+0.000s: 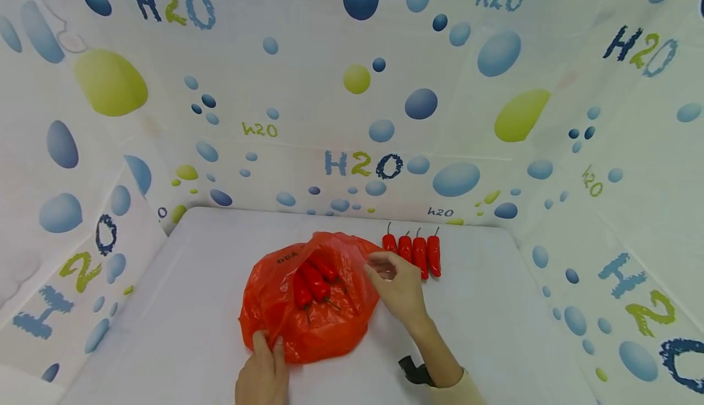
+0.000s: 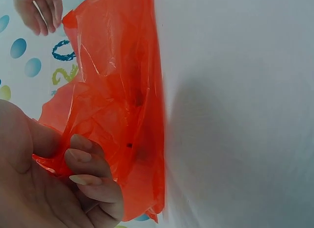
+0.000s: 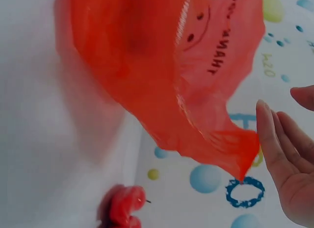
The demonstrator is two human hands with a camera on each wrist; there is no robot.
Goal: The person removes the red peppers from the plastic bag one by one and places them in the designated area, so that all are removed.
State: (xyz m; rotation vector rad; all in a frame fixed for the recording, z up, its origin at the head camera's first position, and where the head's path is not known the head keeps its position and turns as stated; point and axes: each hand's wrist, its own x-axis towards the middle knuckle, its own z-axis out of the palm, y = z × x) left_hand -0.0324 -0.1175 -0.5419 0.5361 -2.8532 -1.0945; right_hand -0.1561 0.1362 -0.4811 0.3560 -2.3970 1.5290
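Observation:
A red plastic bag [image 1: 324,349] lies on the white table with its mouth open. Several red peppers [image 1: 315,281] with dark stems show inside it. My left hand [image 1: 263,371] pinches the near-left edge of the bag, and in the left wrist view thumb and curled fingers [image 2: 91,168] hold the thin film. Just beside the bag's right rim is my right hand [image 1: 400,290], with nothing visible in its grasp. Its fingers look fairly straight in the right wrist view, close to a corner of the bag [image 3: 240,154]; whether they touch it I cannot tell.
Several more red peppers [image 1: 434,255] lie in a row behind my right hand, stems pointing away. A black device [image 1: 414,371] sits at my right wrist. White sheets [image 1: 308,75] printed with blue and green spots wall the table [image 1: 484,307] at the back and sides.

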